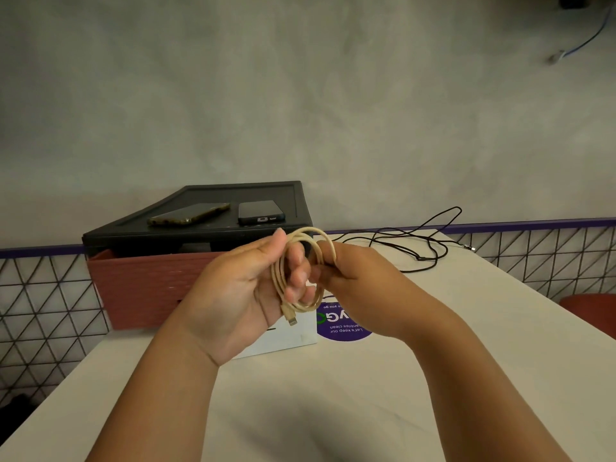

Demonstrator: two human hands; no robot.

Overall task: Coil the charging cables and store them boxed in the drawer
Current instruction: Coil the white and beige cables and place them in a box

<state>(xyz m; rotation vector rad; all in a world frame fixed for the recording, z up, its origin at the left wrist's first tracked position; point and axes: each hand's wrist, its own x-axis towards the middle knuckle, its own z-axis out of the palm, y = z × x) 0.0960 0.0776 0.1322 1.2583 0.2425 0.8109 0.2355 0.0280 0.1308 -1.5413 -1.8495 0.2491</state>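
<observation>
Coiling step, first cable, judged near done.

- cream cable [280, 278]: held in air over near-centre of table [333, 411], wound in several loops. Left hand [246, 288] palm toward camera, fingers [298, 273] curled through the coil, gripping it; this serves as a form that keeps the loops equal.
- Right hand [353, 275] pinches the strands at the coil's far right side, probably feeding or tucking the last turn. Its fingertips are hidden behind the coil and knuckles, so the exact pinch is unclear.
- Connector [292, 321] hangs free below the left palm. The other end is not visible.
- White box [290, 340] sits directly under the hands, just right of the red drawer [140, 288]; placed close, likely so the coil drops straight in. Whether the box is open: cannot tell, hands cover it.
- Drawer stands pulled out of the black cabinet [200, 236], ready to receive. Inside not visible.
- Black cable [418, 243] lies loose on far right of table, uncoiled, its right end hard to make out.
- Two phones [190, 215] rest on cabinet top.
</observation>
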